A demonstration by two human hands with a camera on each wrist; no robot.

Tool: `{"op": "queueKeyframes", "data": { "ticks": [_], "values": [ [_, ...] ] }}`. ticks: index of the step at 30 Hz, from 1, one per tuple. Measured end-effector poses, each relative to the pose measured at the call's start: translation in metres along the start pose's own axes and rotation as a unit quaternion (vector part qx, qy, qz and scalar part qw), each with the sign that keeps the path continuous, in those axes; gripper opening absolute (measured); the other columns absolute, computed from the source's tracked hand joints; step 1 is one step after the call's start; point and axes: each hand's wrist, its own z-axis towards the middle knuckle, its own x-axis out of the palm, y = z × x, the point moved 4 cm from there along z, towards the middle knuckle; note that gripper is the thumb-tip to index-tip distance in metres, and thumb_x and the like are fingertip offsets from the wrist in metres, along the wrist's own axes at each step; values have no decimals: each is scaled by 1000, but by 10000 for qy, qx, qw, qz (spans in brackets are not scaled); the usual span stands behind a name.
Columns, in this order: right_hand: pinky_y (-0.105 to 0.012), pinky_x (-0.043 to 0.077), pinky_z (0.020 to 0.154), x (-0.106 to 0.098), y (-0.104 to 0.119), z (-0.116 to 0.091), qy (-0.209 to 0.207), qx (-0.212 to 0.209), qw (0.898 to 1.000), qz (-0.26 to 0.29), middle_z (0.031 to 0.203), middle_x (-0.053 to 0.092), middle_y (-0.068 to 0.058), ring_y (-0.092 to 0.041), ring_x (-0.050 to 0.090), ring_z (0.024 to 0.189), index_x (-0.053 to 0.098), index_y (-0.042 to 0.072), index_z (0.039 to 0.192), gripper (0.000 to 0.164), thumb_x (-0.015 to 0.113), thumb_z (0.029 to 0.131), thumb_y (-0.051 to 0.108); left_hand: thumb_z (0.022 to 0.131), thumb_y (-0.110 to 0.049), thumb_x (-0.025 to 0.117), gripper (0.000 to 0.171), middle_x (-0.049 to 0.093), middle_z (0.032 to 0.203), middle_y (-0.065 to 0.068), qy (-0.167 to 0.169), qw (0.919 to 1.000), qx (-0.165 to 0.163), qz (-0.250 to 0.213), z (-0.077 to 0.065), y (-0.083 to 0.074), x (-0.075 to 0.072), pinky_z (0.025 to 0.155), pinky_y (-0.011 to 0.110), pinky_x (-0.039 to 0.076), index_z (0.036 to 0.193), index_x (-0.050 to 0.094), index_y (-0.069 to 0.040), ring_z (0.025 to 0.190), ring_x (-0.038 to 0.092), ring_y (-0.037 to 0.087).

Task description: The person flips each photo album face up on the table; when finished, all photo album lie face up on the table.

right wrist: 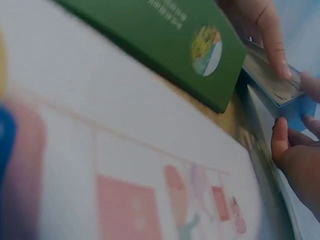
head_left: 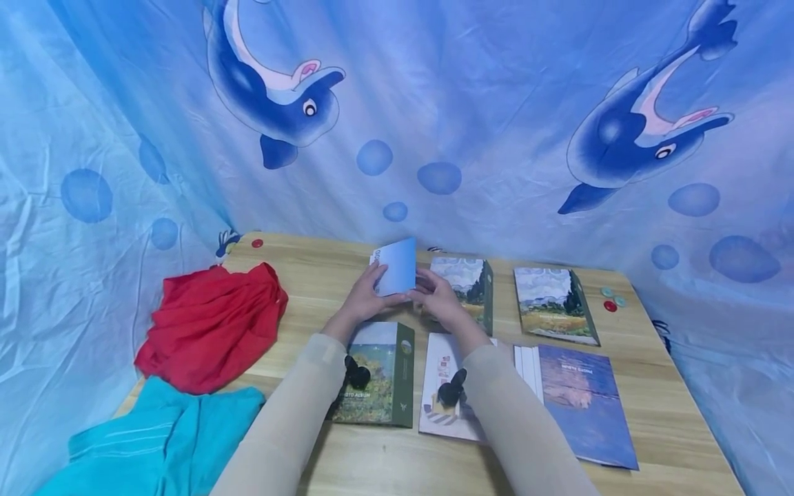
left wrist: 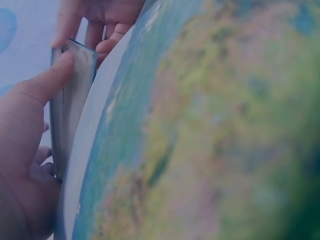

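A light-blue photo album (head_left: 399, 267) stands tilted above the back middle of the table, held between both hands. The left hand (head_left: 364, 293) grips its left side and lower edge; in the left wrist view its thumb (left wrist: 62, 67) presses on the album's pale edge. At the lower right corner, the right hand (head_left: 439, 297) holds the album with its fingertips. The right wrist view shows the album's end (right wrist: 275, 82) with fingers of both hands around it. Just below the left hand lies a green-spined landscape album (head_left: 372, 365). A white album with pink drawings (head_left: 439, 358) is partly covered by the right forearm.
Two landscape albums (head_left: 462, 274) (head_left: 552, 303) lie at the back right. A purple-blue album (head_left: 586, 406) lies at the front right. Red cloth (head_left: 214, 327) and teal cloth (head_left: 167, 434) are heaped on the left. Small red (head_left: 611, 306) and teal discs (head_left: 606, 293) lie near the right edge.
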Motion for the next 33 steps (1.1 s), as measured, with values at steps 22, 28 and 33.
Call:
{"op": "queueKeyframes", "data": {
  "ticks": [22,28,33],
  "values": [
    [-42,52,103,-7,15,-9,-217,-429,9986,239,141,51,-13,-30,55,127,30,8,159,93,84,84,19,88,-37,80,89,34,160,18,115,9917,393,-1220,-6,-22,4,114,54,38,159,33,-14,141,40,43],
    [-35,55,96,-6,21,-8,-468,-892,9949,107,126,61,-15,-29,61,114,52,8,147,70,84,85,15,89,-36,79,83,37,161,9,61,9867,528,-1538,-8,-26,1,114,51,39,158,37,-23,142,42,39],
    [-37,54,98,-3,25,-10,-557,-1011,9933,111,125,62,-15,-28,60,114,55,6,145,68,84,84,14,90,-29,79,81,36,161,7,68,9821,618,-1779,-11,-29,-1,108,47,47,159,36,-25,139,44,41]
  ]
}}
